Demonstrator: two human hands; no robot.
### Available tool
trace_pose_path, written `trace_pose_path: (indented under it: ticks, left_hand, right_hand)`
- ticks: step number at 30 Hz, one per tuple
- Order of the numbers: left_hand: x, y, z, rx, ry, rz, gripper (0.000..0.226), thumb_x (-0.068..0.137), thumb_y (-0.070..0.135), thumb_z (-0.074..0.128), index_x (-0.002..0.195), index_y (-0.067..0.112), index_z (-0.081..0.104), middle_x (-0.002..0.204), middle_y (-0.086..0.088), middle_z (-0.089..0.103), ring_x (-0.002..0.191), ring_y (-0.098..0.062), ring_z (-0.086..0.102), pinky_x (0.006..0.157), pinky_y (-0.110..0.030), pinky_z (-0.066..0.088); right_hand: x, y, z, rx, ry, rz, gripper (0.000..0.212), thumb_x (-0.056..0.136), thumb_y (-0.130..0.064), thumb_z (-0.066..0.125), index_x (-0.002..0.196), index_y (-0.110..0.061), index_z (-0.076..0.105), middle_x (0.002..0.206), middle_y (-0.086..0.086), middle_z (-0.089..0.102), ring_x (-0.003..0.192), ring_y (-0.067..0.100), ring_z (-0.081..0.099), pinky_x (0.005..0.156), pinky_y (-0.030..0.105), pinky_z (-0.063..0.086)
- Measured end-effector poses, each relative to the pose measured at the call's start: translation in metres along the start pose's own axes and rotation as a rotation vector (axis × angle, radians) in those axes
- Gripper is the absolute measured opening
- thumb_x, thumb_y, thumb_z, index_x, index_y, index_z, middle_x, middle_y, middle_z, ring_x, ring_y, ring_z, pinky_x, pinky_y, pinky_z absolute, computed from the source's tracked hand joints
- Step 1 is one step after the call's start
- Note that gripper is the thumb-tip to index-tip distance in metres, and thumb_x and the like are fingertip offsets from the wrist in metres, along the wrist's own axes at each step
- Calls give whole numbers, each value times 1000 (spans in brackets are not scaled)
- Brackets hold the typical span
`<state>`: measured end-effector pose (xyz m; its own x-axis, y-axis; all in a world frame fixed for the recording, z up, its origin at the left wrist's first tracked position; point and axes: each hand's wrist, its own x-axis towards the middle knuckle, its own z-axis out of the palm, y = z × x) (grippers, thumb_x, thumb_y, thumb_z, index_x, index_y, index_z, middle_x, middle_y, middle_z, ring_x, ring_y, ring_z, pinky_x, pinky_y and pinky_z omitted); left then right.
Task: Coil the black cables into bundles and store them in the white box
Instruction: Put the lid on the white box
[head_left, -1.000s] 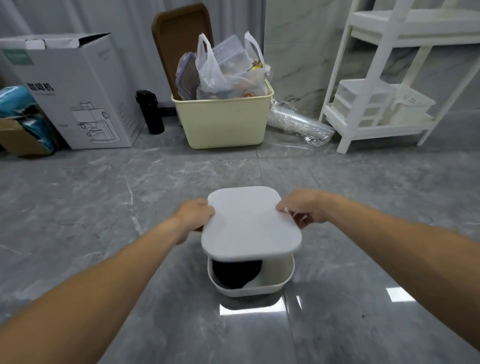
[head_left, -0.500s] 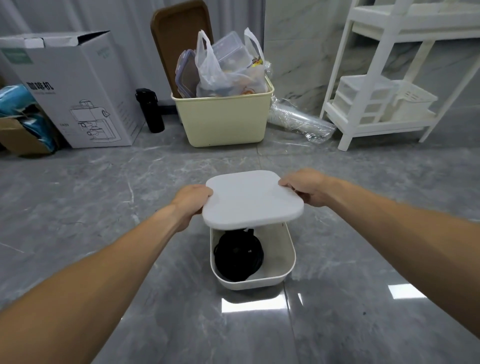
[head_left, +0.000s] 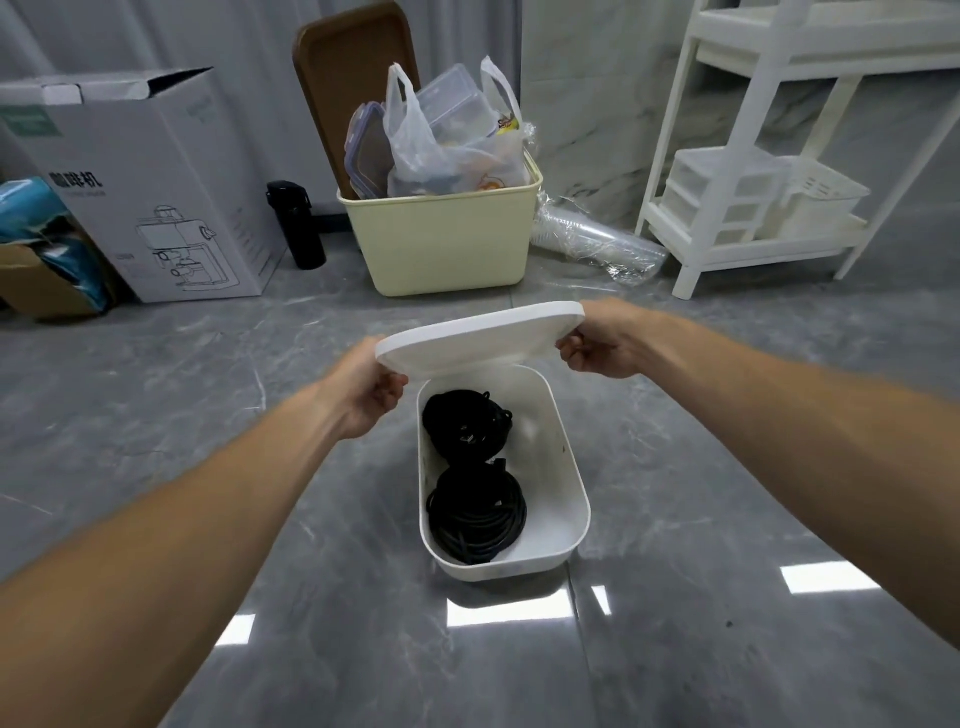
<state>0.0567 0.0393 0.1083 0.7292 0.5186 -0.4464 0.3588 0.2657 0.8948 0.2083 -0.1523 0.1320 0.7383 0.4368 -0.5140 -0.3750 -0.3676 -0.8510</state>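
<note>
The white box (head_left: 571, 499) sits on the grey floor (head_left: 156, 405) just below the middle of the scene, open at the top, and two coiled bundles of black cable lie inside it: one bundle (head_left: 466, 422) toward twelve o'clock, the other (head_left: 475, 514) toward six, touching or nearly so. Both are stored, so the coiling looks done. The lid (head_left: 478, 338) hangs tilted over the box's far end, held by its two short edges, the left hand (head_left: 366, 387) pinching the nine o'clock edge, thumb below, and the right hand (head_left: 597, 340) clamped on the three o'clock edge. Holding it by both ends keeps it level enough to line up with the rim; I judge closing comes next.
</note>
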Motion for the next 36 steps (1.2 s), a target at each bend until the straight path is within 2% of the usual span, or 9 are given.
trace_pose_path:
  ticks: [5, 13, 17, 19, 21, 24, 29, 33, 36]
  left_hand:
    - [2, 2, 1, -9, 33, 1, 25, 93, 10, 35, 75, 19, 49, 56, 5, 42, 54, -7, 33, 43, -15, 22]
    - [6, -12, 1, 93, 43, -10, 21, 88, 6, 36, 71, 18, 38, 64, -1, 36, 54, -11, 29, 50, -21, 21]
    - [4, -25, 4, 163, 88, 11, 25, 88, 5, 42, 66, 16, 40, 62, -1, 34, 52, -12, 28, 45, -21, 23]
    - [1, -32, 6, 222, 114, 13, 21, 91, 5, 49, 71, 11, 51, 63, -2, 42, 53, -14, 35, 38, -19, 30]
    - [0, -38, 5, 302, 93, 16, 19, 93, 3, 51, 75, 9, 56, 65, -4, 47, 54, -15, 40, 36, -14, 31]
    - [0, -44, 3, 379, 26, -6, 15, 92, 1, 48, 81, 9, 55, 72, -7, 47, 58, -17, 39, 44, -19, 34]
    - [-4, -50, 5, 434, 1, -62, 19, 89, 0, 46, 93, 12, 60, 88, -11, 53, 78, -23, 45, 59, -28, 39]
    - [-7, -50, 6, 456, -7, -80, 25, 91, 2, 48, 104, 10, 67, 92, -9, 59, 69, -22, 50, 52, -22, 44]
    - [-8, -54, 5, 469, -5, -95, 32, 91, 1, 48, 116, 5, 67, 92, -8, 62, 60, -19, 53, 44, -17, 46]
  right_hand:
    - [0, 3, -2, 33, 13, -16, 34, 91, 8, 36, 70, -13, 51, 64, 5, 40, 54, 11, 29, 51, 19, 27]
    - [0, 19, -5, -49, 16, 22, 31, 96, 6, 39, 70, -8, 48, 64, 8, 40, 53, 13, 37, 40, 16, 32]
    - [0, 29, -9, -158, 20, 90, 21, 96, 1, 48, 77, -7, 51, 61, 6, 47, 50, 13, 43, 36, 15, 39]
    - [0, 33, -10, -208, 0, 126, 22, 97, -2, 50, 76, -7, 54, 50, 3, 51, 41, 10, 49, 36, 15, 43]
    - [-1, 37, -10, -275, -23, 153, 16, 97, -2, 52, 83, -5, 57, 59, 5, 57, 47, 13, 54, 40, 18, 48]
    - [-2, 42, -9, -399, -43, 158, 15, 100, -4, 48, 89, -4, 57, 75, 10, 56, 60, 19, 53, 54, 26, 50]
    - [-3, 51, -2, -503, -51, 182, 10, 103, -3, 45, 108, -2, 54, 79, 13, 54, 62, 21, 51, 59, 29, 49]
    - [-5, 54, -1, -511, -61, 190, 16, 103, -1, 43, 111, -2, 57, 83, 13, 55, 62, 21, 51, 60, 29, 49]
    - [-5, 59, 1, -541, -66, 188, 28, 101, 2, 44, 125, 3, 58, 94, 15, 58, 62, 22, 51, 61, 29, 49]
